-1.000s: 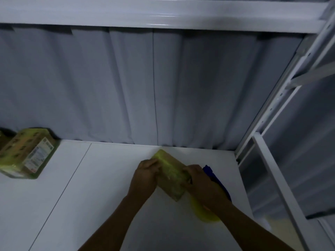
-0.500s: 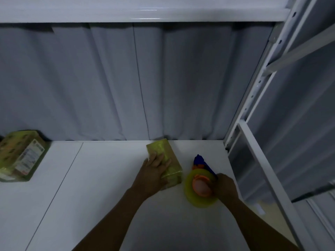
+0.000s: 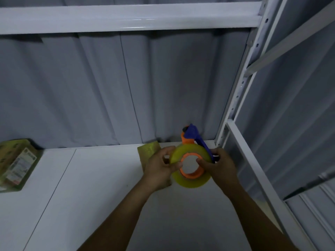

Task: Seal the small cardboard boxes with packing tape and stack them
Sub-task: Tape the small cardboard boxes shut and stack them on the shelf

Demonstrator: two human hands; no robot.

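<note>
Dispenser point(image 3: 192, 181) held above shelf point(image 3: 90, 196) by both hands. Left hand point(image 3: 159, 171) pinches roll edge. Right hand point(image 3: 220, 166) grips blue handle, thumb in orange core. Box point(image 3: 147, 151) lies on shelf behind left hand. Probably light, stiff cardboard with slick face; grasp it by opposite sides.

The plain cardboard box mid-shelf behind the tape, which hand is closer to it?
Left. The left hand sits directly in front of the small tan cardboard box, pinching the yellow packing tape roll; the right hand grips the roll's opposite side, farther right.
</note>
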